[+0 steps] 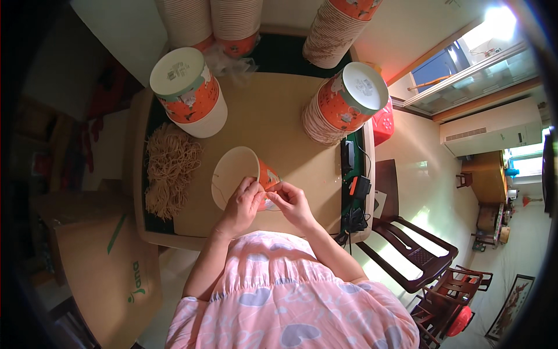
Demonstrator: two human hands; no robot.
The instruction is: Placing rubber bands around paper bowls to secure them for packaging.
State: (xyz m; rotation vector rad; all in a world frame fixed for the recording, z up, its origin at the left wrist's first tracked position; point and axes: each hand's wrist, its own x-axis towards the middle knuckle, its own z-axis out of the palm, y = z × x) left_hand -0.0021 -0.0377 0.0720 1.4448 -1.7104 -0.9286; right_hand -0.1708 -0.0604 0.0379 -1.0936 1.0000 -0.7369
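Observation:
A paper bucket [235, 166] with a white inside and an orange printed outside lies tipped on the table in front of me, its mouth facing left. A thin cord [217, 185] shows inside its mouth. My left hand [244, 203] is closed on the bucket's near rim. Against the bucket's printed side, my right hand [289, 202] is pinched, its fingertips close to those of the left; what lies between them is too small to tell. Left of the bucket rests a heap of beige cords [168, 171].
Upside-down bucket stacks stand on the left [192, 96] and right [349, 102]. Taller stacks [235, 26] rise behind, beside a clear plastic bag [235, 67]. Black cables and a charger [354, 218] line the table's right edge. A cardboard box [110, 273] is at lower left, a dark wooden chair [415, 250] right.

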